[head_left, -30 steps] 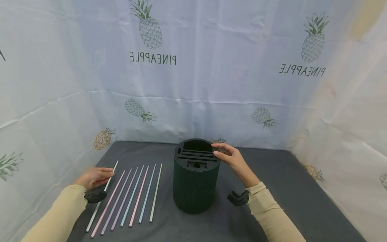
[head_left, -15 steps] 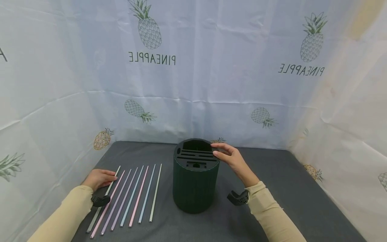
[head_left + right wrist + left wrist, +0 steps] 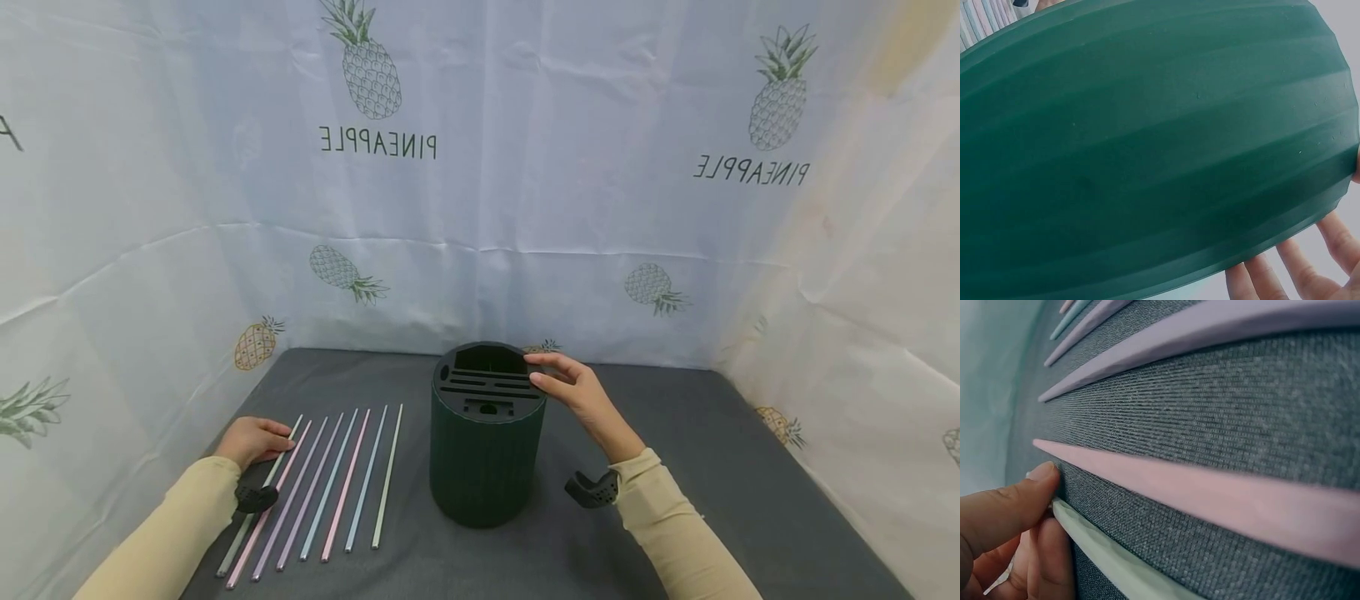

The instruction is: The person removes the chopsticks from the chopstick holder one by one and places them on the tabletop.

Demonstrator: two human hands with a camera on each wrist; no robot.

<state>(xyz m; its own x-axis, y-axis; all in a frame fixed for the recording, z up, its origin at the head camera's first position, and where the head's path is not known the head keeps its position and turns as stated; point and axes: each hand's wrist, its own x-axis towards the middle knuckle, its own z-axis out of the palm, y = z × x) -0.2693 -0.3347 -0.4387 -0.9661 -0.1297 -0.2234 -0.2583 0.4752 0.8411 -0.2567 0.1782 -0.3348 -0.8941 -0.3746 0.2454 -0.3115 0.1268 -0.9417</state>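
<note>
On the left of the dark cloth several pastel chopsticks lie in a slanted row. My left hand [image 3: 255, 440] pinches the thin far end of the leftmost, pale green chopstick [image 3: 1107, 553] between thumb and fingers. Right beside it lies a pink chopstick [image 3: 1172, 484], with a purple chopstick [image 3: 1166, 347] farther over. A dark green ribbed utensil holder [image 3: 486, 471] with a slotted black top stands upright in the middle. My right hand [image 3: 585, 400] rests at the right of its rim, thumb and forefinger on the edge. In the right wrist view extended fingers [image 3: 1297, 265] lie along the holder's side.
Dark grey cloth [image 3: 675, 500] covers the table. White curtains [image 3: 555, 283] with pineapple prints close it in at the back and both sides. Another pale green chopstick [image 3: 387, 475] ends the row near the holder.
My left hand has shifted right and slightly toward me with the pale green chopstick, which lies closer to the pink one. The right hand and the holder have stayed put.
</note>
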